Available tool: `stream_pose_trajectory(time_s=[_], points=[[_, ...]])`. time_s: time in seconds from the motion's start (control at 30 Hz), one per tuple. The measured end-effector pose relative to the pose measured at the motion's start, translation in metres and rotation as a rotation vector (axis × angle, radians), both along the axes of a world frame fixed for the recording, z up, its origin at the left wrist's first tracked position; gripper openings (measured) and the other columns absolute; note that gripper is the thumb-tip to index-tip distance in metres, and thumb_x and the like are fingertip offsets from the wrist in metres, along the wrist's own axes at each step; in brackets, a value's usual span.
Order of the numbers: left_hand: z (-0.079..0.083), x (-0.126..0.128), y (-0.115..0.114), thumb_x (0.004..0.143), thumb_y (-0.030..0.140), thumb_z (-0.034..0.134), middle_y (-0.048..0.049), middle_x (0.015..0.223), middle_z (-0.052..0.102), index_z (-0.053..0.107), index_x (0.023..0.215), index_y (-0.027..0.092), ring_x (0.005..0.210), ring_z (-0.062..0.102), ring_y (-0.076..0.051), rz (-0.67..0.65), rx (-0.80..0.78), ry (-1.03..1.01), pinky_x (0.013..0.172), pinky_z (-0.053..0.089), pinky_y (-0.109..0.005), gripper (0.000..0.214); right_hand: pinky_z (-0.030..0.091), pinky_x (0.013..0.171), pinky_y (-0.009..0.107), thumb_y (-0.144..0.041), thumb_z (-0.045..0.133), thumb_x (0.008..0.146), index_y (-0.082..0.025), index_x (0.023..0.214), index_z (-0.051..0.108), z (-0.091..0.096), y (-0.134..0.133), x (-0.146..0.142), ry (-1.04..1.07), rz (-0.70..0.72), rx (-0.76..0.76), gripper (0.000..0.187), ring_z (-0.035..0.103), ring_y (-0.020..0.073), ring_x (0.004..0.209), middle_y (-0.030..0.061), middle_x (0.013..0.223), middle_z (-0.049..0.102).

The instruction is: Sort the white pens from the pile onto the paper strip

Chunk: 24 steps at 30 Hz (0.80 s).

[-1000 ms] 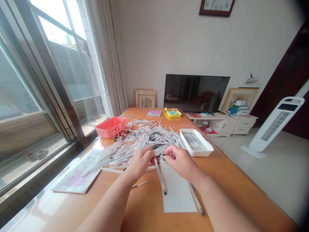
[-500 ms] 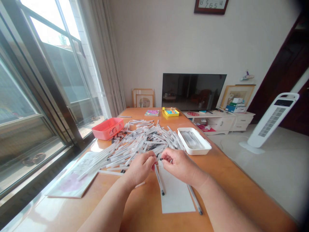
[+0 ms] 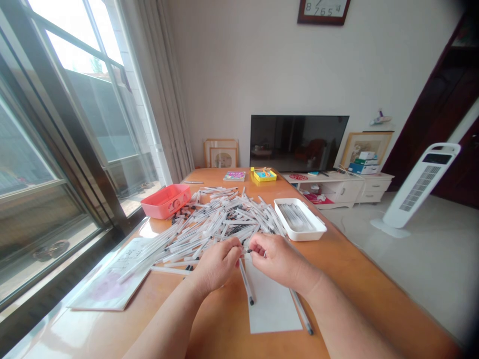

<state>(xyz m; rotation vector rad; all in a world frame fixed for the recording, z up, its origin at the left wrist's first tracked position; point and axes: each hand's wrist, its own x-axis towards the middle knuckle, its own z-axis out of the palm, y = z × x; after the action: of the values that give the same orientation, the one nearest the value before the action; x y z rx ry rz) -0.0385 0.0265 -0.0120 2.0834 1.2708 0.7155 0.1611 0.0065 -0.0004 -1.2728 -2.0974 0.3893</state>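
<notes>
Both hands meet over the near edge of a big heap of white pens [image 3: 220, 222] on an orange wooden table [image 3: 348, 279]. My left hand [image 3: 217, 264] is closed in a pinch around a white pen [image 3: 246, 279] that slants down toward me, its black tip on a white sheet of paper [image 3: 271, 306]. My right hand [image 3: 275, 259] is pinched too, its fingertips touching the pen's top end right against the left fingers. A small dark bit shows between the two pinches. Another pen [image 3: 301, 311] lies under my right wrist.
A white tray [image 3: 299, 219] holding pens stands right of the heap, a pink basket [image 3: 168, 200] left of it. A printed sheet [image 3: 112, 279] lies near the window. A yellow box [image 3: 264, 174] and a booklet [image 3: 234, 176] sit at the far end. A tower fan [image 3: 419, 189] stands on the floor.
The two hands have closed the small gap between them, so their pinched fingertips now meet at the pen's top end. The view has shifted slightly.
</notes>
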Motion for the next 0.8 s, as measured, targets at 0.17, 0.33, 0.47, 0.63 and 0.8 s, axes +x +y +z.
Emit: stream_pose_trajectory(time_s=[0.17,0.33,0.47,0.63,0.8], points=[[-0.0012,0.0004,-0.0003,0.092,0.028,0.039,0.0011,0.067,0.063,0.054,0.071,0.024,0.067,0.055,-0.019,-0.008,0.009,0.009,0.066,0.036,-0.028,0.026,0.038,0.064,0.023,-0.010,0.054,0.079,-0.022,0.081,0.062,-0.0010,-0.0007,-0.0015,-0.010,0.017,0.020,0.014,0.055,0.0131,0.069,-0.0020,0.074,0.063],[0.0005,0.0017,-0.0020,0.092,0.029,0.040,0.0008,0.067,0.063,0.056,0.072,0.024,0.067,0.055,-0.019,0.002,0.008,0.037,0.067,0.036,-0.028,0.026,0.038,0.064,0.023,-0.009,0.054,0.078,-0.022,0.081,0.062,-0.0009,-0.0005,-0.0023,-0.018,0.012,0.017,0.015,0.055,0.0133,0.069,-0.0019,0.073,0.063],[0.0009,0.0023,-0.0033,0.092,0.029,0.040,0.0006,0.068,0.063,0.056,0.072,0.024,0.067,0.055,-0.019,0.004,0.001,0.046,0.066,0.036,-0.028,0.026,0.037,0.063,0.023,-0.010,0.055,0.078,-0.022,0.080,0.061,-0.0026,0.0000,-0.0027,-0.031,0.010,0.021,0.014,0.055,0.0134,0.068,-0.0019,0.073,0.063],[-0.0018,0.0021,-0.0035,0.092,0.029,0.040,0.0014,0.068,0.063,0.056,0.073,0.024,0.067,0.054,-0.018,0.009,0.006,0.064,0.065,0.034,-0.027,0.025,0.036,0.061,0.022,-0.011,0.055,0.078,-0.022,0.080,0.060,-0.0049,-0.0001,-0.0034,-0.027,0.024,0.012,0.013,0.055,0.0133,0.068,-0.0022,0.072,0.063],[-0.0006,0.0021,-0.0040,0.092,0.029,0.040,0.0008,0.068,0.063,0.055,0.073,0.023,0.067,0.054,-0.018,-0.021,-0.005,0.008,0.065,0.036,-0.027,0.025,0.037,0.062,0.022,-0.012,0.054,0.080,-0.022,0.082,0.061,-0.0048,0.0003,-0.0029,0.012,0.040,-0.010,0.012,0.055,0.0128,0.067,-0.0027,0.072,0.063]])
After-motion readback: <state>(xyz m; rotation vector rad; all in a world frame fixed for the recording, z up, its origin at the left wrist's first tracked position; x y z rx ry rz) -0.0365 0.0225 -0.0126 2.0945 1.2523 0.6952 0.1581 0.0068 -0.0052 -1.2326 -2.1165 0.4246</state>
